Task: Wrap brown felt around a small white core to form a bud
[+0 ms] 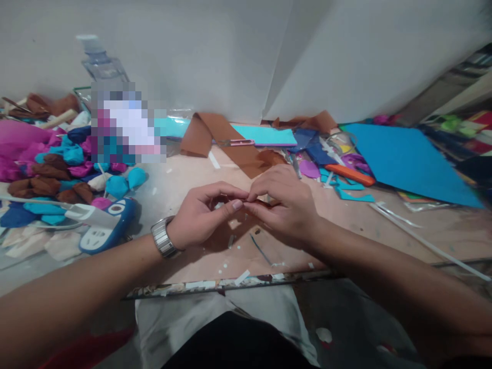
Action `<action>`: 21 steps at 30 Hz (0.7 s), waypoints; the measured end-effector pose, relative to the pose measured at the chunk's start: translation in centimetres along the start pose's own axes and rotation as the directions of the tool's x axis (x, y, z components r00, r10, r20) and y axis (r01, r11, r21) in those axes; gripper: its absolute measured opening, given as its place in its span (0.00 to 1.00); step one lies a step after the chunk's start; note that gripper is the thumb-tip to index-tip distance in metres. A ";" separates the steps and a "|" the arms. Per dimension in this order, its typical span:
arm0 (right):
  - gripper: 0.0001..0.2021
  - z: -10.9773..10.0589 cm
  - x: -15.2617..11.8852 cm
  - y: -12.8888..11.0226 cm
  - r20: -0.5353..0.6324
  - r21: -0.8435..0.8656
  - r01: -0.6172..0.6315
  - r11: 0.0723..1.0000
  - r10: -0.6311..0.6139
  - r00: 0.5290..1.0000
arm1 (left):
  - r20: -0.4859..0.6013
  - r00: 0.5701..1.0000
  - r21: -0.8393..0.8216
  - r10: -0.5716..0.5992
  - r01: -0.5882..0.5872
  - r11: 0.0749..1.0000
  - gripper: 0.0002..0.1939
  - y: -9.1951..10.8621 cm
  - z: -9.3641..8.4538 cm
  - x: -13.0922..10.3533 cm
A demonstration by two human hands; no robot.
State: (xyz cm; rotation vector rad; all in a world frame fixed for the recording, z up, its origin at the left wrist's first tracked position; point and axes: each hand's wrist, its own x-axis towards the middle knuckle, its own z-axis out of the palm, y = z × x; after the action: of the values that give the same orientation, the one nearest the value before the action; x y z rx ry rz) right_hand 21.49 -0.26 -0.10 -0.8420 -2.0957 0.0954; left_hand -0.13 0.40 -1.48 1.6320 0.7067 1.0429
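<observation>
My left hand (207, 211), with a metal watch (163, 237) at the wrist, pinches thumb and forefinger together above the table. Opposite it, my right hand (284, 205) is also closed in a pinch, and the fingertips of both hands meet. Whatever lies between them is too small and hidden to name; a bit of brown shows under the right fingers. Just behind the hands lies a folded brown paper strip (230, 142), with small pink-handled thread snips (234, 143) on it. Paper scraps (242, 278) are scattered near the table's front edge.
Left are bundled crepe-paper pieces (49, 177), a blue power strip (111, 225) with a white charger, and a clear bottle (102, 61). Right are an orange cutter (349, 175), a blue sheet (411, 161) and a white strip (430, 241). A pale wall (192, 56) stands behind.
</observation>
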 end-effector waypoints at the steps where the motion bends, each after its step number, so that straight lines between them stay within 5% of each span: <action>1: 0.06 0.0 0.0 0.0 0.001 0.000 0.001 1.000 -0.001 1.000 | 0.001 1.000 0.002 -0.003 0.003 1.000 0.09 0.1 0.0 0.0; 21: 0.04 0.2 -0.1 0.0 0.014 -0.013 -0.037 0.999 0.038 0.999 | -0.117 0.992 0.035 -0.056 0.061 0.998 0.11 0.3 -0.2 0.2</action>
State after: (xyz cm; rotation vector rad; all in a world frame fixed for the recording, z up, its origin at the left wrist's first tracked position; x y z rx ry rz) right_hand 21.40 -0.29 -0.25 -0.8908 -2.0961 0.1084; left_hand -0.18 0.57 -1.12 1.5838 0.8517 1.0944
